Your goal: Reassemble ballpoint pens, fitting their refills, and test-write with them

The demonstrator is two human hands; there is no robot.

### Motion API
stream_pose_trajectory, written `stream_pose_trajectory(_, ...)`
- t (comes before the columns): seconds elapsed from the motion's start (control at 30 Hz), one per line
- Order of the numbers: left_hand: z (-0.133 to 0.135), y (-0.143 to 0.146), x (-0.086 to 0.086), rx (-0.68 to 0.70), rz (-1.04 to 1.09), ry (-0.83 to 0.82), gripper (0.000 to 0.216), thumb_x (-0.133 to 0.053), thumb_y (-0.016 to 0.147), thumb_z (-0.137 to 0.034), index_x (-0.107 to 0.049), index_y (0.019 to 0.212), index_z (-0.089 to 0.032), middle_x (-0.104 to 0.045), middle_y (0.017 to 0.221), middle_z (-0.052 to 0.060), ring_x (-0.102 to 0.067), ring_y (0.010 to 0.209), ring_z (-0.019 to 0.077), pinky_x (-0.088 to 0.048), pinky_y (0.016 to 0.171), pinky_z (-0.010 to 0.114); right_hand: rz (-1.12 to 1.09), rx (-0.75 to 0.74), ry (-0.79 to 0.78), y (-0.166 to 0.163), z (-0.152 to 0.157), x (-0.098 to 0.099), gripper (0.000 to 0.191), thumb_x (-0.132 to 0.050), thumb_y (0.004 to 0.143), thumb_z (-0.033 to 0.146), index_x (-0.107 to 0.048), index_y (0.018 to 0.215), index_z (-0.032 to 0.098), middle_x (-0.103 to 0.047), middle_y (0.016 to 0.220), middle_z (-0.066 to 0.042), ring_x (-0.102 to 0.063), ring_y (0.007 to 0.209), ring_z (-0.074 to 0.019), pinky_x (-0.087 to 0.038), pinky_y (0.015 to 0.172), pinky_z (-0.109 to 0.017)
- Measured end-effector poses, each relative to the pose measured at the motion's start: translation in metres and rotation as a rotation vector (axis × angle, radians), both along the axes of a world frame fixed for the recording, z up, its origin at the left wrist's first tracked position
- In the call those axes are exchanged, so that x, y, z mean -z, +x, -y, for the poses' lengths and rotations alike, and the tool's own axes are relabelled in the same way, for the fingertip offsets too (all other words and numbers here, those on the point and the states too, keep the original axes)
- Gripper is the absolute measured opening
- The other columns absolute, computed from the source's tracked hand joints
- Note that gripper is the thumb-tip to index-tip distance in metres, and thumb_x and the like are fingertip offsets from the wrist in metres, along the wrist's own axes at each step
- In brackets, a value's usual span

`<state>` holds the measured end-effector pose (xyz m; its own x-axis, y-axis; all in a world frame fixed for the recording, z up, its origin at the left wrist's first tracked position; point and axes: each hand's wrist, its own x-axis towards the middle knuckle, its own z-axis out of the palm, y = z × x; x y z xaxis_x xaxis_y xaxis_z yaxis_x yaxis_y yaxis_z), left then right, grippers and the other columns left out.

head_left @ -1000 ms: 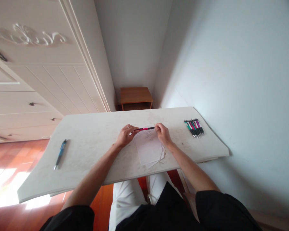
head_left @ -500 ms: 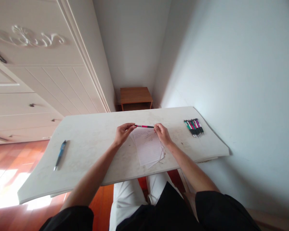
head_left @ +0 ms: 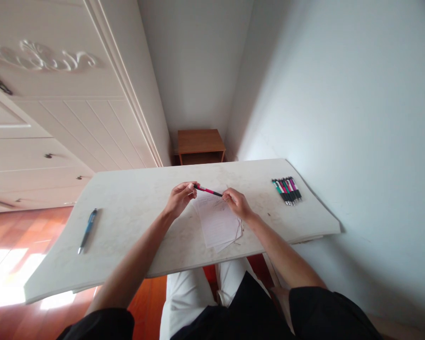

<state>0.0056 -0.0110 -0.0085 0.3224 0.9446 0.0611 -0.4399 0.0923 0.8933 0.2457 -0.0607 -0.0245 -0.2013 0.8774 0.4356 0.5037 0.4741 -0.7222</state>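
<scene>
Both hands hold a red and black pen (head_left: 208,191) above a small stack of scribbled white paper sheets (head_left: 218,223) on the white table (head_left: 134,212). My left hand (head_left: 179,198) pinches the pen's left end. My right hand (head_left: 235,203) is closed around its right end, just over the paper's top edge. The pen tilts, with its left end higher.
A blue pen (head_left: 88,229) lies alone at the table's left. Several coloured pens (head_left: 286,189) lie side by side at the right, near the wall. A white panelled wardrobe (head_left: 56,118) stands left, a small wooden side table (head_left: 199,145) beyond the table.
The pen was level between my hands; now its right end has dropped toward the paper as my right hand moved left and down. My left hand has lifted slightly.
</scene>
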Motion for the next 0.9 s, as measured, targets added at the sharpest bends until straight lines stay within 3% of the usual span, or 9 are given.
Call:
stream_pose_trajectory(0.27,0.006,0.008,0.001,-0.002,0.020,-0.001,0.041,-0.070,0.080,-0.050,-0.070,0.095,-0.012,-0.071,0.087,0.012,-0.056,0.060,0.0107,-0.047,0.056,0.026,0.012,-0.134,-0.072,-0.011,0.006,-0.002,0.029,-0.048,0.095,0.043,-0.061,0.082,0.021,-0.062,0.077,-0.004,-0.058,0.073,-0.0172,-0.046,0.070,-0.029)
stream_pose_trajectory(0.4,0.006,0.007,-0.001,-0.079,-0.039,0.020,0.042,-0.070,0.079,-0.051,-0.070,0.091,-0.011,-0.072,0.086,0.012,-0.056,0.057,0.0095,-0.047,0.055,0.025,-0.058,-0.202,-0.172,-0.016,0.009,-0.007,0.030,-0.051,0.093,0.045,-0.065,0.085,0.020,-0.065,0.078,-0.004,-0.060,0.074,-0.0175,-0.048,0.071,-0.029)
stream_pose_trajectory(0.53,0.007,0.006,-0.003,-0.177,-0.094,0.025,0.042,-0.071,0.077,-0.051,-0.070,0.087,-0.011,-0.072,0.080,0.010,-0.056,0.055,0.0094,-0.047,0.054,0.024,-0.210,-0.241,-0.277,-0.020,0.009,-0.010,0.030,-0.054,0.092,0.047,-0.067,0.095,0.021,-0.070,0.093,-0.007,-0.065,0.090,-0.0208,-0.050,0.084,-0.035)
stream_pose_trajectory(0.63,0.008,0.009,-0.006,-0.167,-0.138,0.007,0.043,-0.071,0.077,-0.052,-0.070,0.084,-0.010,-0.071,0.075,0.010,-0.056,0.053,0.0100,-0.046,0.052,0.025,-0.420,-0.245,-0.377,-0.024,0.004,-0.012,0.033,-0.059,0.089,0.049,-0.063,0.107,0.022,-0.069,0.102,-0.008,-0.066,0.096,-0.0210,-0.051,0.086,-0.036)
stream_pose_trajectory(0.73,0.008,0.015,-0.012,-0.114,-0.206,0.006,0.043,-0.069,0.079,-0.052,-0.070,0.083,-0.010,-0.070,0.071,0.009,-0.054,0.050,0.0107,-0.044,0.051,0.026,-0.570,-0.256,-0.489,-0.030,-0.006,-0.019,0.041,-0.064,0.084,0.050,-0.058,0.114,0.022,-0.068,0.102,-0.007,-0.068,0.086,-0.0183,-0.054,0.073,-0.031)
stream_pose_trajectory(0.83,0.007,0.022,-0.018,-0.097,-0.295,0.105,0.040,-0.068,0.080,-0.052,-0.070,0.075,-0.012,-0.064,0.062,0.004,-0.050,0.052,0.0105,-0.040,0.052,0.025,-0.628,-0.266,-0.647,-0.035,-0.017,-0.030,0.042,-0.067,0.081,0.051,-0.058,0.111,0.022,-0.067,0.087,-0.003,-0.063,0.059,-0.0125,-0.050,0.053,-0.025)
stream_pose_trajectory(0.9,0.005,0.026,-0.021,-0.138,-0.369,0.183,0.041,-0.068,0.080,-0.051,-0.066,0.064,-0.013,-0.056,0.055,0.000,-0.047,0.052,0.0101,-0.037,0.052,0.024,-0.656,-0.282,-0.728,-0.038,-0.023,-0.037,0.040,-0.066,0.082,0.053,-0.060,0.105,0.021,-0.067,0.080,-0.001,-0.061,0.055,-0.0115,-0.049,0.050,-0.024)
